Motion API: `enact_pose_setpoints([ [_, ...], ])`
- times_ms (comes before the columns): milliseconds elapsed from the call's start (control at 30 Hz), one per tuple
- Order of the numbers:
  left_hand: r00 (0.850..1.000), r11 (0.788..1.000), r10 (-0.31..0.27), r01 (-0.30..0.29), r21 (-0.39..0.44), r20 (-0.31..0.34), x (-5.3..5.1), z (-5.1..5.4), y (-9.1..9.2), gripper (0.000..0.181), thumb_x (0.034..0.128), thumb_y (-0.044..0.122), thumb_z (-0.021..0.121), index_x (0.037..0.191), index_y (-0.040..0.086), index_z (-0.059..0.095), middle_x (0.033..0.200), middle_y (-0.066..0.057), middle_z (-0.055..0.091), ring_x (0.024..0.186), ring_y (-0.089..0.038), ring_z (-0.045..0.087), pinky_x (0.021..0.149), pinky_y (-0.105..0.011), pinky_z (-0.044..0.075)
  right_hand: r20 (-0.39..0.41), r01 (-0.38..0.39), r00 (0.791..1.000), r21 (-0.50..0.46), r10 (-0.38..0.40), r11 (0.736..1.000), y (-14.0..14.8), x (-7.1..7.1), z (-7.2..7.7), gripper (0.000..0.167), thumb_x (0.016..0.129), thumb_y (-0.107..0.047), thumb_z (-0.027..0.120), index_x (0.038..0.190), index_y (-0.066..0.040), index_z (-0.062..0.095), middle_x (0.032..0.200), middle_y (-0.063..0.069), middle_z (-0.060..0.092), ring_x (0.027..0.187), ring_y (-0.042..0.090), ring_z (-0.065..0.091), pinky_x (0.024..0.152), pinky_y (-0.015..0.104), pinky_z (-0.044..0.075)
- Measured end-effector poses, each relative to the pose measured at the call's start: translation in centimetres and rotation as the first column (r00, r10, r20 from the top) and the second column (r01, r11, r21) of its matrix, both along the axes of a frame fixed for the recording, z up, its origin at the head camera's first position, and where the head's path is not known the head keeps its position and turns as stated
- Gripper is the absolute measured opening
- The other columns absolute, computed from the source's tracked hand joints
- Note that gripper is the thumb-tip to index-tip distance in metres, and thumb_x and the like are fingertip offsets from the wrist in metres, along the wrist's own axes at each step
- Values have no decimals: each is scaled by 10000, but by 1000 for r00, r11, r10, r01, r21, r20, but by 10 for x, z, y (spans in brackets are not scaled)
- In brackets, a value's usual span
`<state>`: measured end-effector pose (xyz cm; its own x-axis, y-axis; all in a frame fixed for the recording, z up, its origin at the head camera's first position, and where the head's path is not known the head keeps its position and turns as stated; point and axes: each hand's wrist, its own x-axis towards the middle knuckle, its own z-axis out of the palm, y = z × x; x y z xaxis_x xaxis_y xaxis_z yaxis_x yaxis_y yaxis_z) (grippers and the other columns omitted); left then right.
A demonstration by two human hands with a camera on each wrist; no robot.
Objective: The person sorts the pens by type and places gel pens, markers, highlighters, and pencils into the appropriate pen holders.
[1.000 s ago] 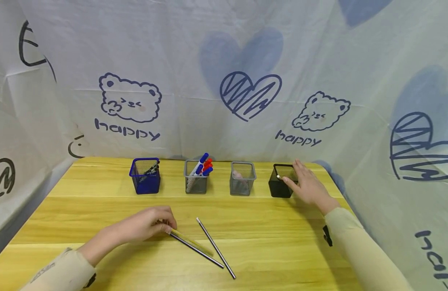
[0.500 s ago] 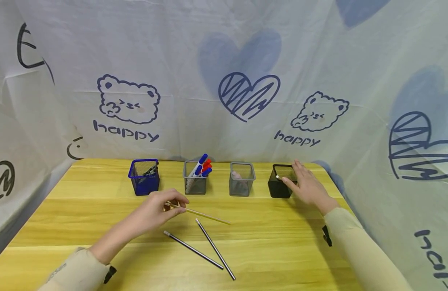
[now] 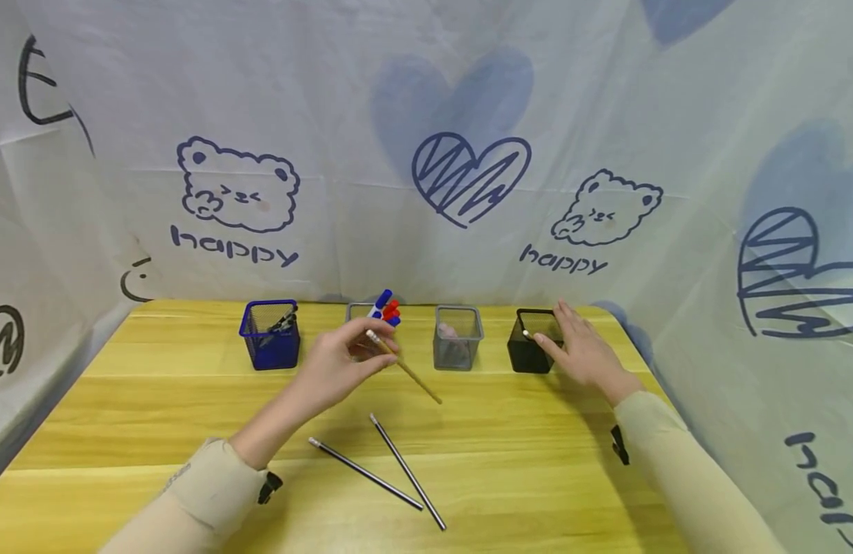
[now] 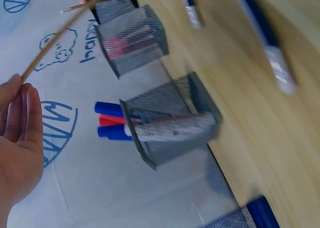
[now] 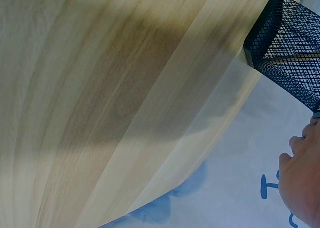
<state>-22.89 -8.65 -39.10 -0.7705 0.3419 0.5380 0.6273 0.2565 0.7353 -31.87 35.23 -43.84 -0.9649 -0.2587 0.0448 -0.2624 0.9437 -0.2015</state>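
Observation:
Raised over the table's middle, my left hand (image 3: 346, 362) pinches a yellow pencil (image 3: 419, 381) between thumb and fingers. Its white eraser end points up and left, its other end down and right. My right hand (image 3: 587, 350) holds the right side of the black mesh pen holder (image 3: 530, 355), thumb at the front rim and fingers along the side. Inside that holder leans another pencil (image 4: 73, 8), its white eraser showing over the rim. Two dark striped pencils (image 3: 364, 472) lie on the wooden table (image 3: 537, 462), below the left hand.
Left of the black holder stands a grey mesh holder (image 3: 457, 350) with something pink inside. Another grey holder (image 4: 172, 118) with blue and red markers (image 4: 111, 120) is partly hidden behind my left hand in the head view. A blue holder (image 3: 270, 350) contains dark pens. Printed cloth hangs behind.
My left hand has lifted the yellow pencil from beside the striped pencils, moved it up and rightward, and tilted it. The right hand stays at the black holder.

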Motion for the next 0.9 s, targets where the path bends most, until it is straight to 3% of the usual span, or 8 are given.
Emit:
enact_pose_setpoints([
  [200, 999, 999, 2, -1, 55, -33, -11, 13, 24, 240, 931, -6, 760, 1151, 77, 712, 1038, -47, 782, 828, -149, 744, 649, -253, 607, -1, 8, 1000, 7, -8, 1000, 1, 0, 2, 943, 1065, -683, 261, 1653, 16, 27, 1732, 216, -4, 1588, 422, 53, 1285, 581, 75],
  [500, 990, 987, 3, 19, 158, -138, -27, 30, 57, 178, 958, 4, 730, 1128, 55, 733, 1083, -65, 708, 953, -204, 722, 790, -288, 634, 8, 17, 1000, 12, -17, 1000, 1, 2, 3, 943, 1065, -683, 258, 1653, 17, 25, 1732, 212, -15, 1589, 420, 48, 1287, 576, 74],
  [700, 991, 972, -27, 56, 227, -130, -38, 39, 81, 187, 958, -49, 706, 1133, 13, 725, 1092, -113, 655, 1011, -252, 714, 880, -281, 618, 7, 22, 1000, 6, -22, 1000, -1, 2, 4, 950, 1059, -696, 256, 1656, 9, 34, 1735, 205, -1, 1592, 411, 59, 1291, 563, 66],
  [900, 994, 970, -18, 44, 239, -109, -49, 43, 105, 173, 953, -59, 707, 1121, -23, 724, 1107, -140, 658, 1015, -254, 719, 875, -263, 615, 2, 13, 1000, 3, -13, 1000, -2, 2, 4, 956, 1058, -697, 260, 1653, 24, 55, 1730, 227, 29, 1588, 418, 71, 1287, 572, 82],
])
